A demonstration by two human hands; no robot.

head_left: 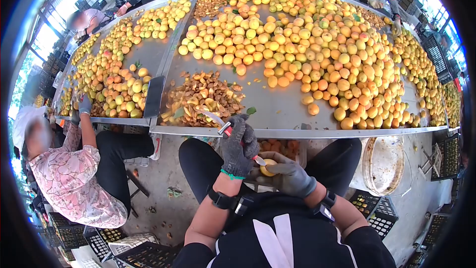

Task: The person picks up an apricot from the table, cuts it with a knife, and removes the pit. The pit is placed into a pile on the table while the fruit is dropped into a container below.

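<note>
My left hand [237,146], in a dark grey knitted glove, is wrapped round a tool [226,128] with a red handle and a curved metal end. The tool's lower tip points at a yellow fruit [268,167] between my hands. My right hand [292,174], in a smooth grey glove, holds this fruit over my lap. Just beyond my left hand, a heap of brown pits and fruit scraps [203,100] lies at the table's near edge. A large pile of yellow-orange fruits [342,64] covers much of the metal table [277,111].
At the left, a co-worker in a pink floral top [74,183] sits by the table. Several others are along its far side. A white bucket [384,166] stands right of my knee. Black crates [374,213] are on the floor at both sides.
</note>
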